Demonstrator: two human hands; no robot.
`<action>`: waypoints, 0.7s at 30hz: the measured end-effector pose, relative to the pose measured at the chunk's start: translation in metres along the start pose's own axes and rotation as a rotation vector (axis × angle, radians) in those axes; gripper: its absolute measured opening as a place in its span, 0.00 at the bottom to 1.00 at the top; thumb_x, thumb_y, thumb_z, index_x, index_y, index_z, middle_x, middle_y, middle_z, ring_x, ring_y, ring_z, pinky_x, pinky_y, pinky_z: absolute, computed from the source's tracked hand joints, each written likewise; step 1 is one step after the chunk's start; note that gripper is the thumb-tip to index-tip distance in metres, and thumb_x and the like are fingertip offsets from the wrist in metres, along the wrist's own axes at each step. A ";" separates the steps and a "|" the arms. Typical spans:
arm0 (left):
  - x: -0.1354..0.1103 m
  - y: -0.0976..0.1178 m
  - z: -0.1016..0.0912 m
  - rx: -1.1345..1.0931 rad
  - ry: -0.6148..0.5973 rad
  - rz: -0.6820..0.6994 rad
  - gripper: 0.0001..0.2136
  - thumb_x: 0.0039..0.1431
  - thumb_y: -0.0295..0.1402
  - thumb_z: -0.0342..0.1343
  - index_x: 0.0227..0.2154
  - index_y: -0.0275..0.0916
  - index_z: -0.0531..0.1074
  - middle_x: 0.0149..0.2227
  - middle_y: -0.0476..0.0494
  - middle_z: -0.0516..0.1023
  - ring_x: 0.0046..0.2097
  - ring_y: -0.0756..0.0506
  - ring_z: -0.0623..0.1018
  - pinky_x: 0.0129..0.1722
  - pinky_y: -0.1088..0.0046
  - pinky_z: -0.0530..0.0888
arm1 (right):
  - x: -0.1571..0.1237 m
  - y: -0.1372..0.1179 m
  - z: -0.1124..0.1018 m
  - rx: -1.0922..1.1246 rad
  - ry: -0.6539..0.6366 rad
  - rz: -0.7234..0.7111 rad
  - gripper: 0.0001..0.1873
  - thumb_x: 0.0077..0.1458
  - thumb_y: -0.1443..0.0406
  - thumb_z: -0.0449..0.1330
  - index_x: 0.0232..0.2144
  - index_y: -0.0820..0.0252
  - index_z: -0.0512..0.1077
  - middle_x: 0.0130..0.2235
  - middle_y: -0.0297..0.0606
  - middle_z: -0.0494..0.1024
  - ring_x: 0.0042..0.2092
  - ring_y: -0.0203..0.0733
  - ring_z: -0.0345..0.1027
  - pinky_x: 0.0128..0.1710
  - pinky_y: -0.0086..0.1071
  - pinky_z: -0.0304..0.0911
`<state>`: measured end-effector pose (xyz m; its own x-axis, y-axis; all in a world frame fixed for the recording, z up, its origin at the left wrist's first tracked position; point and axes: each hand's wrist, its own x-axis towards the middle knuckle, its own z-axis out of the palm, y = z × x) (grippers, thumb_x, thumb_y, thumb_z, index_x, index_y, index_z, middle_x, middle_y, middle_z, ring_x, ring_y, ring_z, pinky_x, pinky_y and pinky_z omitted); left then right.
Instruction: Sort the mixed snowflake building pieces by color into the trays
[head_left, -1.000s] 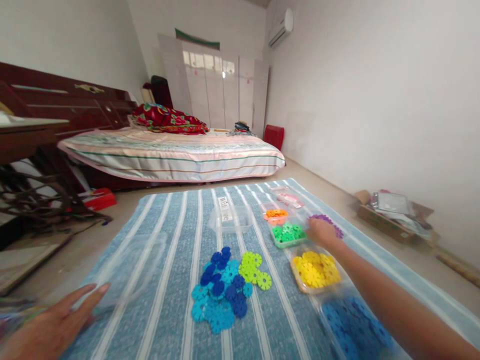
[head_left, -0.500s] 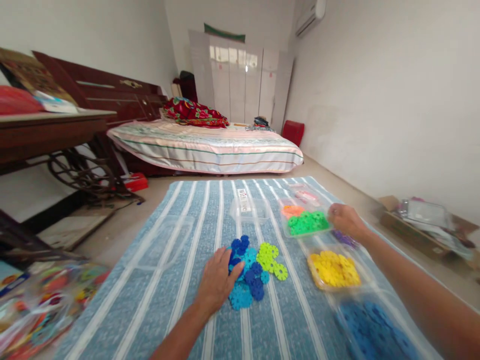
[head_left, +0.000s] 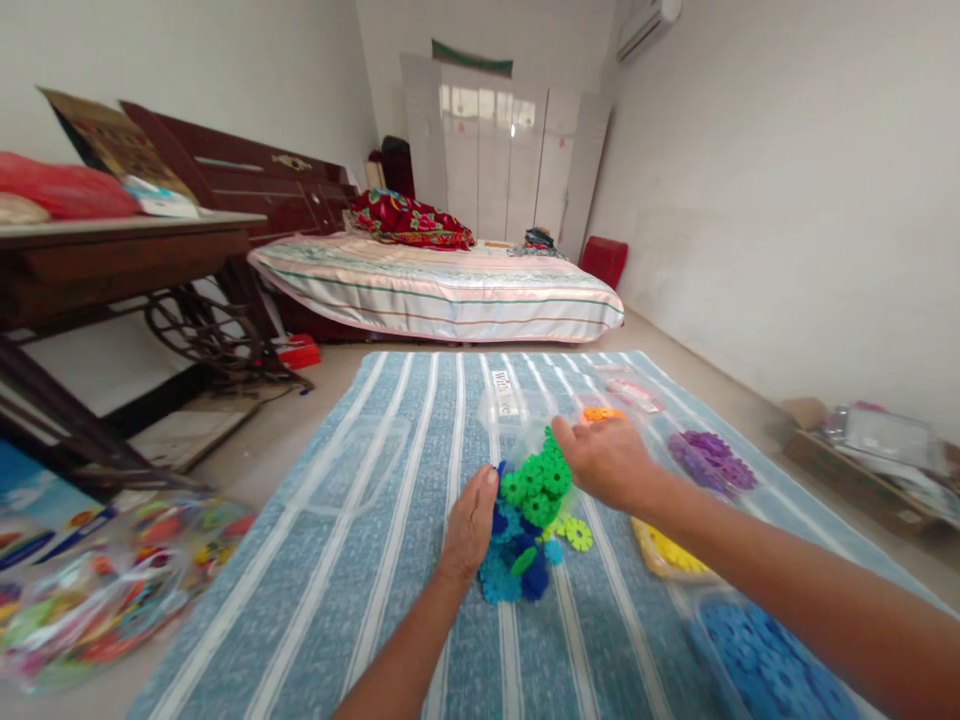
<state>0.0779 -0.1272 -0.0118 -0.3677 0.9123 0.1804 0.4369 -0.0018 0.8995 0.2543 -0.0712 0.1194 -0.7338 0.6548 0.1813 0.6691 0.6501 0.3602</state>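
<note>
Near the middle of a blue cloth with white stripes (head_left: pixel 405 620) lies a heap of dark-blue and light-blue notched plastic discs (head_left: pixel 501 570); take it as the dial's centre. Just above, toward one o'clock, a clear, thin-walled plastic tub (head_left: pixel 534 436) is tilted over it, full of bright-green notched plastic discs (head_left: pixel 538 485) crowding at the low side; a green disc shows against the blue. The right hand (head_left: pixel 611 462) has its fingers closed on the tub's upper right side. The left hand (head_left: pixel 472 520) stands at ten o'clock, edge-on and cupped, with no piece visibly gripped; whether it touches the discs I cannot tell.

The tub looks light and slightly flexible, best held by the rim at a corner, since a hard squeeze could bow the wall. The discs seem light, stiff and slick, apt to slide together; pinch one by its notched edge.

Lime-green notched discs (head_left: pixel 577 533) sit at two o'clock, orange discs (head_left: pixel 602 413) farther out at one, purple discs (head_left: pixel 712 462) at two, yellow discs (head_left: pixel 667 555) at three.
</note>
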 end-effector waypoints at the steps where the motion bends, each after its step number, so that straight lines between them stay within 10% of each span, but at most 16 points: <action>1: 0.000 0.000 0.000 -0.011 0.011 -0.002 0.27 0.59 0.49 0.37 0.50 0.35 0.67 0.54 0.39 0.69 0.58 0.45 0.66 0.60 0.65 0.59 | 0.002 -0.005 -0.001 -0.020 0.058 -0.063 0.16 0.55 0.72 0.46 0.45 0.68 0.67 0.28 0.47 0.76 0.28 0.44 0.71 0.25 0.31 0.54; 13: 0.001 0.000 -0.004 -0.053 0.013 -0.007 0.25 0.59 0.48 0.39 0.48 0.36 0.69 0.52 0.41 0.72 0.55 0.45 0.68 0.59 0.65 0.60 | 0.010 -0.007 -0.013 -0.151 0.243 -0.081 0.19 0.56 0.74 0.44 0.48 0.71 0.66 0.24 0.45 0.73 0.25 0.42 0.67 0.24 0.32 0.51; 21: 0.007 0.002 -0.006 0.015 -0.027 -0.030 0.22 0.56 0.47 0.46 0.47 0.38 0.70 0.51 0.42 0.73 0.55 0.44 0.69 0.58 0.62 0.61 | 0.020 0.069 0.010 -0.021 -0.162 0.478 0.17 0.53 0.70 0.48 0.44 0.64 0.69 0.34 0.53 0.77 0.36 0.51 0.72 0.30 0.36 0.61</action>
<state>0.0714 -0.1229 -0.0061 -0.3588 0.9225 0.1426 0.4381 0.0315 0.8984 0.2868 -0.0091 0.1390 -0.3172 0.9298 0.1867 0.9219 0.2562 0.2905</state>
